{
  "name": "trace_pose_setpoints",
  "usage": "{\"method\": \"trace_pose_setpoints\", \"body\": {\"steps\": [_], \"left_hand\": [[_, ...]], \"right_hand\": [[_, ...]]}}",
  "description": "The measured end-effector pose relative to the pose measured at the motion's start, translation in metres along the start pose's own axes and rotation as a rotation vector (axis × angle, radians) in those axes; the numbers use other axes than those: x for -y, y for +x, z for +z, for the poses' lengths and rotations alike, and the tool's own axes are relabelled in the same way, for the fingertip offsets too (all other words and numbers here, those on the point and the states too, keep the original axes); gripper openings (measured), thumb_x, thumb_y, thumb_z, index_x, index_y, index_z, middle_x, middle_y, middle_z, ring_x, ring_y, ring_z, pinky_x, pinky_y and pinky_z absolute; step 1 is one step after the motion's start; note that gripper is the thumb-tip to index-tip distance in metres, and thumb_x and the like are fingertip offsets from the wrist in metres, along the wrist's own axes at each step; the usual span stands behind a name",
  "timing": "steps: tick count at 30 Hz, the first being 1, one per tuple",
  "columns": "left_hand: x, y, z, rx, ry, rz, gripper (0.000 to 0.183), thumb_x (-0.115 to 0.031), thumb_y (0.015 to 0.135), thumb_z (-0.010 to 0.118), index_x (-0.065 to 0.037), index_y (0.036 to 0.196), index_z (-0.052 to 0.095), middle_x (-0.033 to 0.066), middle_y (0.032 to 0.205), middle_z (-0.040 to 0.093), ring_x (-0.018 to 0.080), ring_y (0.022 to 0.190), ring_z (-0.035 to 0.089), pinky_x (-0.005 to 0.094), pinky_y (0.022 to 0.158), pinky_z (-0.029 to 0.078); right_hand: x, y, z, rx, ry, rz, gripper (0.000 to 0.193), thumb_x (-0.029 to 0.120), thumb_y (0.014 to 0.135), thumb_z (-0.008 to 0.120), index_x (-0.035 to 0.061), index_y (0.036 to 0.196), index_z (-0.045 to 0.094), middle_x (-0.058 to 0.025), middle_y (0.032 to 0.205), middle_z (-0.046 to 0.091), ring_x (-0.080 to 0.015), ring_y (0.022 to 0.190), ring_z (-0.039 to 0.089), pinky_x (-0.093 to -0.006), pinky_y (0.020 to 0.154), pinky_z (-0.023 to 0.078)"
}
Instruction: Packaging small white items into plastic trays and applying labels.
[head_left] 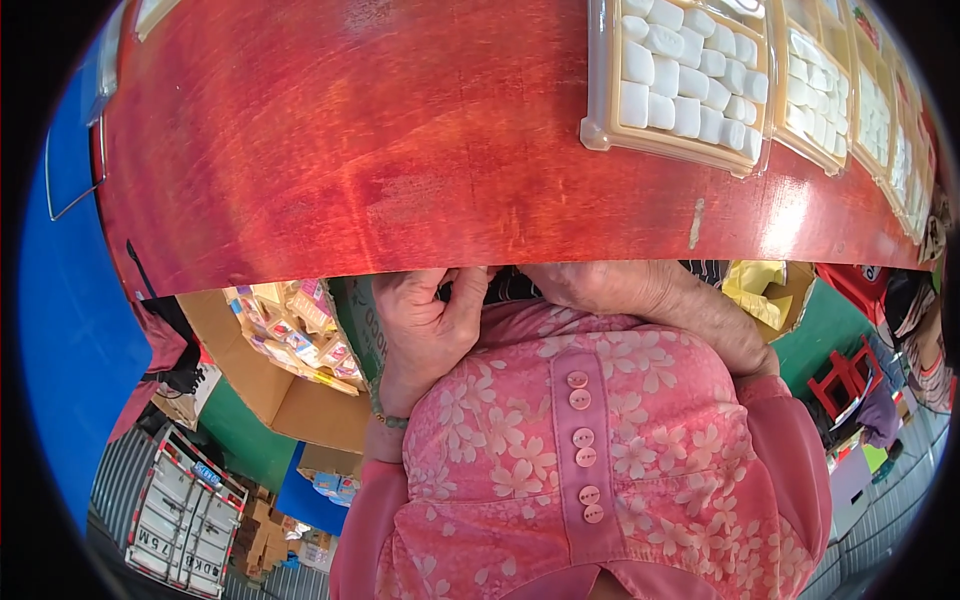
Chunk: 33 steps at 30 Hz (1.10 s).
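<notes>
Both of my hands are low at the front edge of a red wooden table (400, 150), close together in front of my pink flowered top. My left hand (425, 315) is closed, its thumb and fingers curled in; the table edge hides the fingertips and whatever they may hold. My right hand (575, 285) reaches in from the right with the wrist bent. Its fingers are out of sight beneath the table edge. Nearest my left hand is an open cardboard box (315, 410) with many small wrapped packets (300, 325) inside.
Clear-lidded trays of white marshmallows (690, 80) stand in a row at the table's right. Yellow wrapping (757, 292) sits in a box beside my right forearm. A red stool (845, 380) is on the green floor at right. A truck's rear (185, 510) shows at lower left.
</notes>
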<state>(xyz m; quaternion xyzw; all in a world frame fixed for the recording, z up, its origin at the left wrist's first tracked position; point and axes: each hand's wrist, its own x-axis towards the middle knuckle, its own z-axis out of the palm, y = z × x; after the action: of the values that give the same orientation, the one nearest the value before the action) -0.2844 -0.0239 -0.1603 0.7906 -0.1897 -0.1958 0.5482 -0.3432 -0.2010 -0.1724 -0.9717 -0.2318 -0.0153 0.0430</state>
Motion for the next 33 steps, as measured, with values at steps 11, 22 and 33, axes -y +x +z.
{"method": "trace_pose_setpoints", "body": {"steps": [11, 22, 33], "left_hand": [[-0.007, -0.005, 0.003, -0.045, -0.285, -0.230, 0.004, 0.002, 0.086, 0.059, 0.004, 0.089, 0.063, 0.0071, 0.077, 0.065, 0.0104, 0.068, 0.061, 0.0233, 0.061, 0.050], [0.019, -0.009, 0.003, -0.251, -0.355, -0.191, 0.012, 0.002, 0.082, 0.066, 0.004, 0.093, 0.064, 0.0070, 0.086, 0.066, 0.0110, 0.077, 0.059, 0.0253, 0.069, 0.048], [0.030, -0.012, 0.000, -0.215, -0.193, -0.107, 0.017, -0.006, 0.078, 0.073, 0.003, 0.091, 0.066, 0.0046, 0.089, 0.066, 0.0112, 0.084, 0.060, 0.0253, 0.074, 0.047]], "right_hand": [[-0.013, 0.000, 0.006, -0.088, 1.001, 0.140, 0.016, 0.014, 0.085, 0.058, 0.0092, 0.100, 0.061, -0.0084, 0.095, 0.058, -0.0245, 0.088, 0.058, -0.0376, 0.070, 0.048], [-0.007, -0.006, 0.020, -0.147, -0.336, -0.188, 0.027, 0.021, 0.082, 0.050, 0.0075, 0.104, 0.059, -0.0082, 0.100, 0.057, -0.0240, 0.094, 0.057, -0.0425, 0.078, 0.052], [-0.004, -0.008, 0.022, 0.024, -0.564, -0.212, 0.026, 0.020, 0.090, 0.041, 0.0068, 0.106, 0.056, -0.0059, 0.098, 0.058, -0.0197, 0.090, 0.058, -0.0365, 0.078, 0.054]]}}
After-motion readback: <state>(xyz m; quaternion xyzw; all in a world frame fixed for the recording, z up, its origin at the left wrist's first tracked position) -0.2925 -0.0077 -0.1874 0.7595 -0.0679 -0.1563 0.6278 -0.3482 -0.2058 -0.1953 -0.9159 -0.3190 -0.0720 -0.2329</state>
